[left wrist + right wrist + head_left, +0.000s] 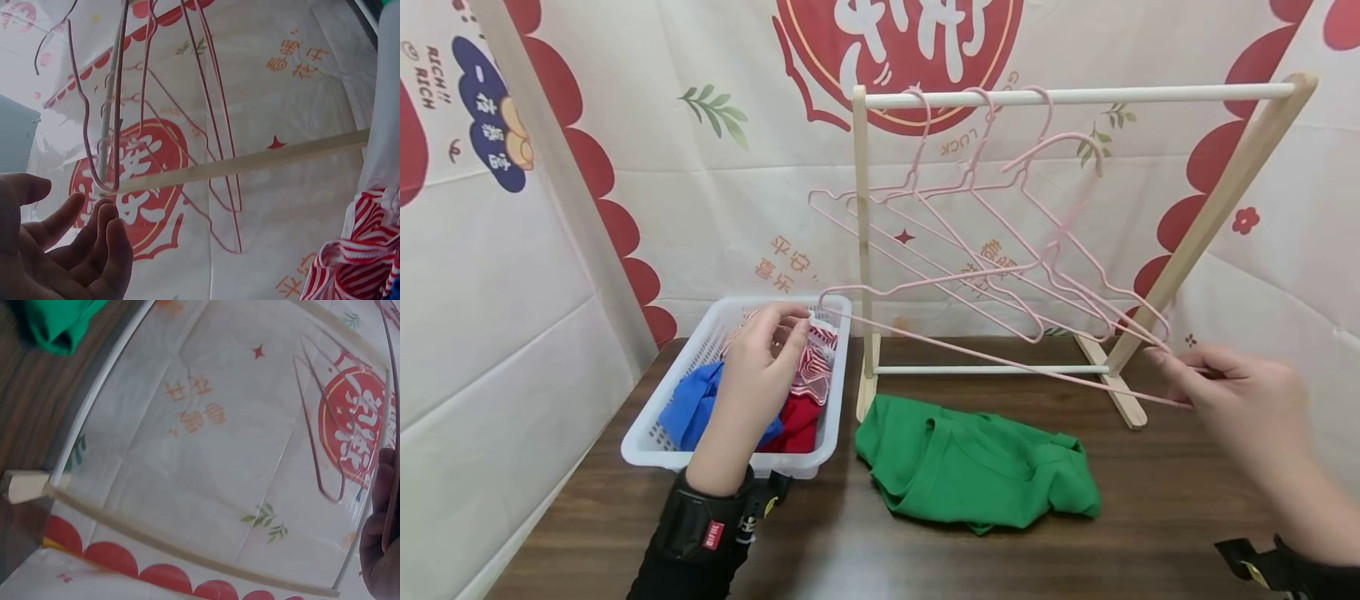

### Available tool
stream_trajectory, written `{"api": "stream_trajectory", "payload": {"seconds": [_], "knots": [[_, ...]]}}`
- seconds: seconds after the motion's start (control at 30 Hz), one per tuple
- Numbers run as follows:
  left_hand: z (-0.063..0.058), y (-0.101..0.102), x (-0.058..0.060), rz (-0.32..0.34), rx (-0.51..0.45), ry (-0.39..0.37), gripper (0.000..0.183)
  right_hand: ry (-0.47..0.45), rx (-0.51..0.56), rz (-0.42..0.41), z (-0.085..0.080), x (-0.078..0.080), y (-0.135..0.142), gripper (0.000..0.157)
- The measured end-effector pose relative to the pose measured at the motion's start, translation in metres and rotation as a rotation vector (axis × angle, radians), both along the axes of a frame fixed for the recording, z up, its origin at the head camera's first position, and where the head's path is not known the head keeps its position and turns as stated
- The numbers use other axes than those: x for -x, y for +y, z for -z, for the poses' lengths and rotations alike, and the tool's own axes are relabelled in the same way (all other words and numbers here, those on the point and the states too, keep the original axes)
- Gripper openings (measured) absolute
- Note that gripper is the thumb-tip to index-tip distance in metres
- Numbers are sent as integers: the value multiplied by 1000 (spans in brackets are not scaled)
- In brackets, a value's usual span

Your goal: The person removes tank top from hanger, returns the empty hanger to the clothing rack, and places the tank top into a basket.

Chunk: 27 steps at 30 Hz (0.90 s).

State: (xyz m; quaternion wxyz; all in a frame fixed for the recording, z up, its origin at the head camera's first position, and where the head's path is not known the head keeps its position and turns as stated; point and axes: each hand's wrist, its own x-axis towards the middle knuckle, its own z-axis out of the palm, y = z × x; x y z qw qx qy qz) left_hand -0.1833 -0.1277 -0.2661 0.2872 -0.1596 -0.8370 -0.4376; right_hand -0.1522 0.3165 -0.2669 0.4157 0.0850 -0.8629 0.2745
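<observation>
A pink clothes hanger (pixel 917 284) is held out in front of the rack, tilted, its hook at the upper right. My right hand (pixel 1240 400) pinches its right end; in the right wrist view that hand (pixel 381 550) shows only at the edge. Close to the hanger's left end is my left hand (pixel 752 375), above the basket. The left wrist view shows this hand (pixel 69 250) with fingers loosely bent, holding nothing; whether a fingertip touches the hanger cannot be told. A green garment (pixel 977 467) with a visible neckline lies crumpled on the table below.
A wooden rack (pixel 1210 225) with a white top rod (pixel 1135 94) carries several pink hangers at its left part. Left of it stands a white basket (pixel 707 333) with blue clothing (pixel 692 404), red clothing (pixel 797 425) and red-striped clothing (pixel 812 367). Printed cloth hangs behind.
</observation>
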Motion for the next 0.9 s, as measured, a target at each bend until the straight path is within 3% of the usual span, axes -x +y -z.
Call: {"api": "stream_trajectory", "payload": {"seconds": [0.17,0.43,0.7,0.9], "knots": [[6,14,5,43,96,-18,20,-48,19,79,-1,1,9,29],[16,40,8,106,292,-16,17,-130,128,121,-1,5,22,38],[15,59,6,169,435,-30,17,-112,295,38,1,15,41,39],[19,70,8,167,539,27,19,-96,448,8,6,24,59,43]]}}
